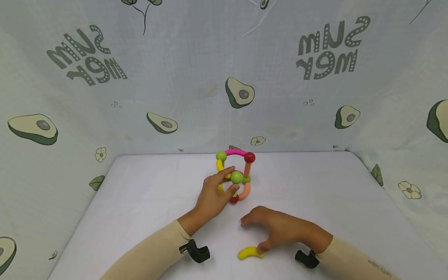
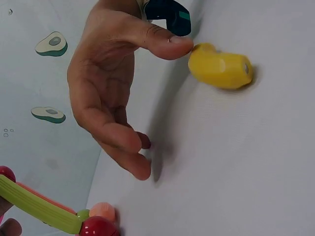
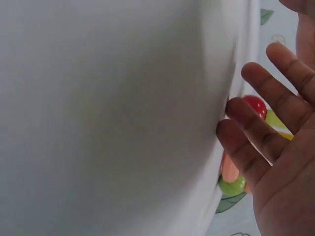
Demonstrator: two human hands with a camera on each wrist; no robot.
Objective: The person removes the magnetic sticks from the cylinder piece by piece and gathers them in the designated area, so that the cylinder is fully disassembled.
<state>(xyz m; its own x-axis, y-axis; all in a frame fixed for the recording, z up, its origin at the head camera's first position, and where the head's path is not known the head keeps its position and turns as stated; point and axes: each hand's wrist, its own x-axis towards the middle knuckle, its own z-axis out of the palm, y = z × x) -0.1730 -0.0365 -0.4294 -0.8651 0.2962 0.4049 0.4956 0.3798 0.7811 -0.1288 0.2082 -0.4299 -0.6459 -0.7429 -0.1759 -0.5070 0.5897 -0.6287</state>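
Note:
A cube-like frame of balls and rods in red, green, yellow, pink and orange stands near the table's back edge. My left hand grips its near left side, thumb and forefinger around a part by a green ball. Closer to me, a short curved yellow rod lies on the table. The thumb of my right hand touches or nearly touches its right end, while the other fingers are spread loosely above the table. In the left wrist view the yellow rod sits by the right thumb, its end showing a small grey spot.
A white cloth covers the table. Behind it and at both sides hangs a pale curtain printed with avocados and lettering. Each wrist wears a black strap device.

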